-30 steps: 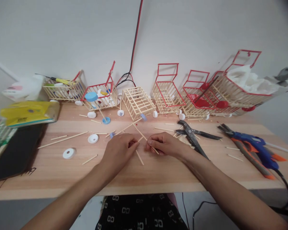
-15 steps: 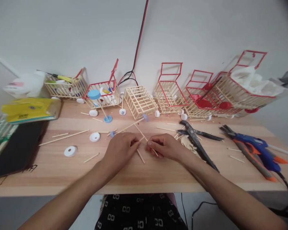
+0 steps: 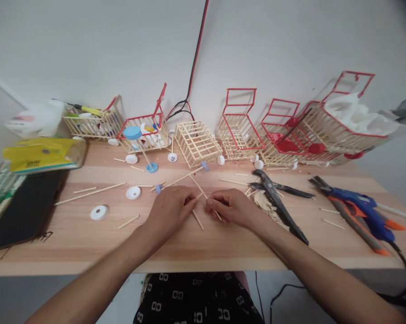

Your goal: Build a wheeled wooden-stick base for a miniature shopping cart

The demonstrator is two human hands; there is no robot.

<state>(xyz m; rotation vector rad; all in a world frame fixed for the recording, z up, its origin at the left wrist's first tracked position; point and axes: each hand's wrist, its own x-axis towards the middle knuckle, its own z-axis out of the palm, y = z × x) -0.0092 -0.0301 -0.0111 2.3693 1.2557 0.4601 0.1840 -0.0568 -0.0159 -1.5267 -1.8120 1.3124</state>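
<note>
Near the table's front middle, my left hand point(image 3: 171, 206) is closed in a pinch on a short wooden stick, whose tip shows between the hands. My right hand point(image 3: 232, 205) pinches a longer wooden stick point(image 3: 196, 184) that slants away from me. The two sticks meet just ahead of my fingertips; whether they are joined I cannot tell. Another loose stick point(image 3: 198, 220) lies on the wood beside my left fingertips. Just beyond the hands is a stick axle point(image 3: 181, 178) with a pale purple cap point(image 3: 205, 166) at its far end and another at its near end.
A small wooden basket frame point(image 3: 198, 141) stands behind, among several stick-built carts with red handles point(image 3: 241, 130). Black cutters point(image 3: 277, 202), orange-grey pliers point(image 3: 354, 218) and a blue glue gun point(image 3: 368, 209) lie right. White caps point(image 3: 99, 213), a black board point(image 3: 25, 211) and a yellow packet point(image 3: 44, 155) are left.
Both hands hold nearly the same pose, with the sticks still meeting between them. The view has shifted very slightly.
</note>
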